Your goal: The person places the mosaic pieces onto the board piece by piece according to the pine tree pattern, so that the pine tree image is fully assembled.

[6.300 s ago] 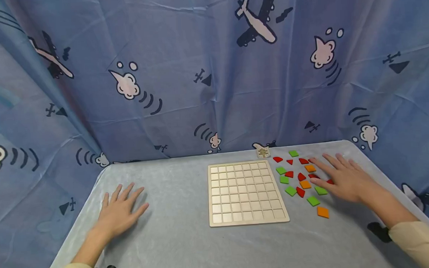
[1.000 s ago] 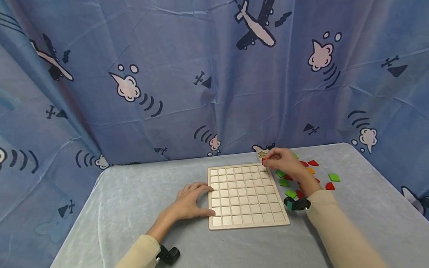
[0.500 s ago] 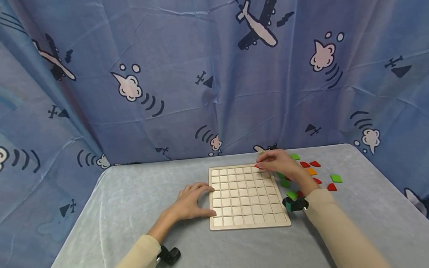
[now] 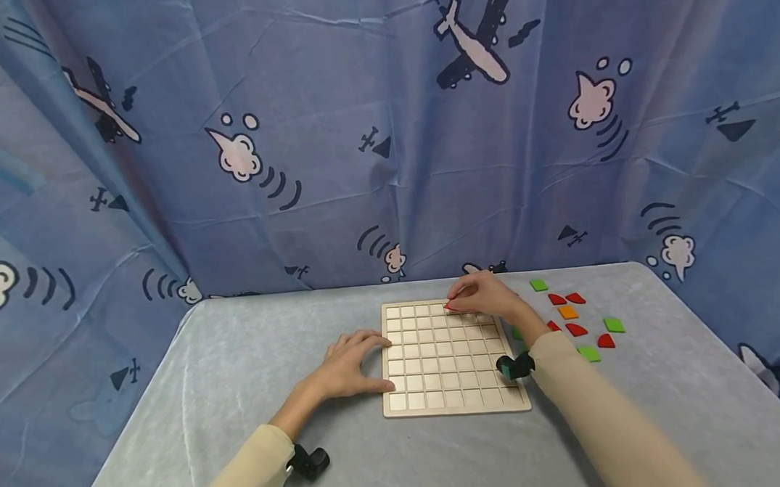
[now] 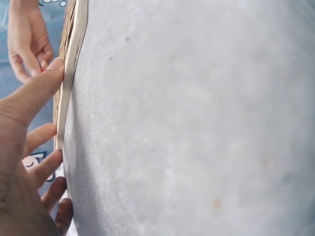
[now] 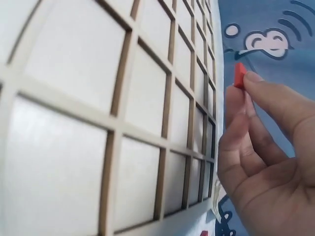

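Note:
The pale wooden grid board (image 4: 450,380) lies flat on the table, divided into square cells. My left hand (image 4: 345,369) rests against its left edge, thumb and fingers spread and touching the rim. Over the board's far row, my right hand (image 4: 487,297) pinches a small red tile (image 4: 448,306) between thumb and fingers. In the right wrist view the red tile (image 6: 239,75) stands up from the fingertips, apart from the grid. The left wrist view has the left thumb (image 5: 47,81) on the board's edge.
Right of the board lie scattered red quarter-round tiles (image 4: 577,330), green square tiles (image 4: 614,325) and an orange tile (image 4: 568,313). The right forearm hides part of them. A blue patterned curtain (image 4: 321,166) hangs behind the table.
Over the last second my right hand has moved left along the board's far edge with the red tile. My left hand, earlier flat on the table's left, now stays at the board's edge.

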Motion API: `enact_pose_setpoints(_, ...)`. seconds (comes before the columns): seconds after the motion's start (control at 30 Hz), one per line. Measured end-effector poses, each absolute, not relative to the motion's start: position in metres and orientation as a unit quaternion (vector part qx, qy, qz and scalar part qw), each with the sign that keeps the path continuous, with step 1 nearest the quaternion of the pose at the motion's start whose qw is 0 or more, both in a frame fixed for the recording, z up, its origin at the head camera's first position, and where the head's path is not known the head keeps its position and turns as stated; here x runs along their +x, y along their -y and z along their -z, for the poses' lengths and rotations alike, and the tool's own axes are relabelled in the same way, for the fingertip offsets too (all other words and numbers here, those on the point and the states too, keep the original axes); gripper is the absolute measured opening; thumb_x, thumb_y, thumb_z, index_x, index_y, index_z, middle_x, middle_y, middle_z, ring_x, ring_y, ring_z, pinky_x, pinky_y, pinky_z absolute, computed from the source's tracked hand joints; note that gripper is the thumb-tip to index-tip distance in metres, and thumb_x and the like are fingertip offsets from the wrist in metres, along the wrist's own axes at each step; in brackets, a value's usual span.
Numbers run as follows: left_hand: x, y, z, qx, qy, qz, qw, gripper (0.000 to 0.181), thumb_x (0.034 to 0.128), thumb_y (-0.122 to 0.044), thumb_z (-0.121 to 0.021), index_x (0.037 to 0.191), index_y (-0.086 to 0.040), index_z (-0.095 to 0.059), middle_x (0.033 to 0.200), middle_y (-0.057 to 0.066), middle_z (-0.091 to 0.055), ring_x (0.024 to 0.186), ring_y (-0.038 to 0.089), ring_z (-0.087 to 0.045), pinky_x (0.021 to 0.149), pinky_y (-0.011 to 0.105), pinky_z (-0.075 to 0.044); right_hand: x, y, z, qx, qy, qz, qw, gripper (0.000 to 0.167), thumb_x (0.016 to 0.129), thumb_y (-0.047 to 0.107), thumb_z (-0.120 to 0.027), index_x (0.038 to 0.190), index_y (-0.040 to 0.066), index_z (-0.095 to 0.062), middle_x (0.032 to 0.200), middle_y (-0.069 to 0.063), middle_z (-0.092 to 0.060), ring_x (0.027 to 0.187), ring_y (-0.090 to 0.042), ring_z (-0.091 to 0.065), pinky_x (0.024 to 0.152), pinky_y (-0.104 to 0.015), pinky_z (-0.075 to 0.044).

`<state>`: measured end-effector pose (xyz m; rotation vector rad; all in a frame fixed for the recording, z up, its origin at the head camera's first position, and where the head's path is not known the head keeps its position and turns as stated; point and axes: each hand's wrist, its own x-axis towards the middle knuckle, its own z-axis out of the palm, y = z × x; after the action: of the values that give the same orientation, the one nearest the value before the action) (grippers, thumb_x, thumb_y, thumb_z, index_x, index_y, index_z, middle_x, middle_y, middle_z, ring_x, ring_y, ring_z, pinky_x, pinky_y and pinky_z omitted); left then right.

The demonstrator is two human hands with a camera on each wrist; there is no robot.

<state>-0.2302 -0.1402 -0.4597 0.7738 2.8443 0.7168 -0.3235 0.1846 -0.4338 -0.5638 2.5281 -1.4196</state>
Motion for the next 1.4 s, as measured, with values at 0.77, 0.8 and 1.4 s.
enact_pose_setpoints(0.77,-0.228,0.14,0.456,0.255,-0.935,-0.237,0.06,0.073,0.0747,-0.057,-0.079,0.138,-0.029,-0.054,0.15,0.0,-0.046,0.131,0.032,-0.043,0.099,0.055,-0.036,-0.339,-0.158,0.441,-0.185,-0.869,0.446,0.107,0.016,0.088,0.007,-0.072,0.101,-0.003,-0.071,0.09,-0.024,-0.073,0.064,-0.024,-0.058,0.061,-0.033,-0.049)
enact_pose_setpoints(0.8,-0.228,0.14,0.456,0.255,-0.935,-0.237,0.059,0.073,0.0746,-0.057,-0.079,0.138,-0.029,-0.054,0.15,0.0,-0.046,0.131,0.032,-0.043,0.099,0.055,-0.036,-0.338,-0.158,0.44,-0.185,-0.869,0.447,0.108,0.016,0.089,0.007,-0.072,0.101,-0.003,-0.071,0.091,-0.024,-0.072,0.065,-0.025,-0.058,0.061,-0.033,-0.049)
enact_pose_setpoints(1.4,-0.23,0.141,0.458,0.26,-0.934,-0.238,0.059,0.072,0.0747,-0.058,-0.079,0.137,-0.03,-0.055,0.151,0.0,-0.046,0.132,0.033,-0.042,0.101,0.056,-0.035,-0.339,-0.159,0.442,-0.241,-0.865,0.426,0.11,0.014,0.09,0.006,-0.069,0.1,-0.003,-0.073,0.094,-0.017,-0.073,0.079,-0.018,-0.063,0.071,-0.027,-0.05)
